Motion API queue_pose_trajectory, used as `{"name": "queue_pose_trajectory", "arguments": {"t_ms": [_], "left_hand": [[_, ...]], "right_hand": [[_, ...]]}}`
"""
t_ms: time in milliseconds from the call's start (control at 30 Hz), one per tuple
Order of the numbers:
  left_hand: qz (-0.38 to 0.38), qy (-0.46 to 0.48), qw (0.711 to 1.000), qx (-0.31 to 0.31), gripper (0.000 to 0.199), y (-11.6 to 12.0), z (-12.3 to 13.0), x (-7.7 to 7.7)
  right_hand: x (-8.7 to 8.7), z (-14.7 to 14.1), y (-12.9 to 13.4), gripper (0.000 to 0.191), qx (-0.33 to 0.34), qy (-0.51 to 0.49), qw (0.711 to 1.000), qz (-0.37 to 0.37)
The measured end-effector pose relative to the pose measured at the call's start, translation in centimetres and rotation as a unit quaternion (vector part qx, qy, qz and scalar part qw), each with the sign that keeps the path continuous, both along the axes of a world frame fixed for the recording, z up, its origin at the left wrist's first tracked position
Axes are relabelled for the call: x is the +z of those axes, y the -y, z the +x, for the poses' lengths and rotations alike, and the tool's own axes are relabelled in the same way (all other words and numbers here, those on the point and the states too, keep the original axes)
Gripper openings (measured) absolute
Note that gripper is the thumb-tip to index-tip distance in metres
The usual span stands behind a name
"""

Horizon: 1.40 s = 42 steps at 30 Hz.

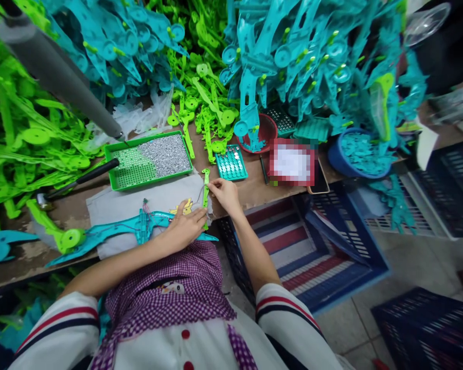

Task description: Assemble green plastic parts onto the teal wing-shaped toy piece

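My left hand (187,224) lies over the right end of a long turquoise bow-shaped plastic part (118,228), fingers stretched out flat. Its fingertips reach the lower half of a narrow lime-green plastic piece (206,180), which stands upright in view. My right hand (224,195) has thumb and forefinger pinched together at the right edge of that piece; whatever they grip is too small to make out. A thin dark wire shows just left of the green piece. Thin wires (145,206) also rise from the turquoise part's middle. Beneath lies a grey cloth (116,203) with a yellow print.
A green tray (150,184) of small metal pieces stands behind the cloth, near a black-handled hammer (85,180). A turquoise tray (231,177) of round discs sits right of it. Heaped turquoise (308,56) and green parts (34,136) line the back. A blue crate (355,282) stands lower right.
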<state>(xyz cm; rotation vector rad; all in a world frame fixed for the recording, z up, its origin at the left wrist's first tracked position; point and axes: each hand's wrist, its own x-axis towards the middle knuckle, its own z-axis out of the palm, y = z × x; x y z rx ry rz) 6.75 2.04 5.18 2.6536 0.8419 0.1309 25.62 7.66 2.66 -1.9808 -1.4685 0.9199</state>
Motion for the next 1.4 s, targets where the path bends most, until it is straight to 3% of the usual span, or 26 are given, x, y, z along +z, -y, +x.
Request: {"name": "queue_pose_trajectory", "arguments": {"t_ms": [167, 367, 667, 767, 933, 1067, 1300, 1400], "left_hand": [[0.030, -0.031, 0.999, -0.005, 0.027, 0.2, 0.2, 0.1], [0.030, -0.040, 0.999, -0.015, 0.028, 0.1, 0.2, 0.2], [0.027, -0.051, 0.997, -0.047, 0.030, -0.4, 0.4, 0.1], [0.022, -0.042, 0.997, -0.053, 0.031, -0.5, 0.3, -0.1], [0.017, -0.026, 0.998, -0.051, 0.031, -0.5, 0.2, -0.7], [0.018, -0.024, 0.997, -0.071, 0.030, -0.6, 0.3, -0.8], [0.015, -0.020, 0.997, -0.073, 0.030, -0.7, 0.2, -0.8], [0.009, -0.015, 0.997, -0.076, 0.030, -0.8, 0.0, -0.9]], "right_hand": [[1.1, -0.3, -0.3, 0.018, 0.042, 0.092, 0.995, -0.023], [1.6, 0.1, -0.2, 0.020, 0.131, 0.152, 0.980, 0.004], [5.3, -0.6, -1.4, 0.029, 0.253, 0.294, 0.919, -0.062], [5.8, -0.6, -1.9, 0.028, 0.266, 0.310, 0.909, -0.083], [5.6, -0.5, -1.8, 0.029, 0.268, 0.305, 0.910, -0.087], [5.5, -0.3, -2.3, 0.030, 0.327, 0.317, 0.889, -0.055], [3.2, 1.9, -3.4, 0.012, 0.343, 0.165, 0.924, 0.028], [2.2, 2.8, -3.8, 0.012, 0.374, 0.123, 0.918, 0.053]]}}
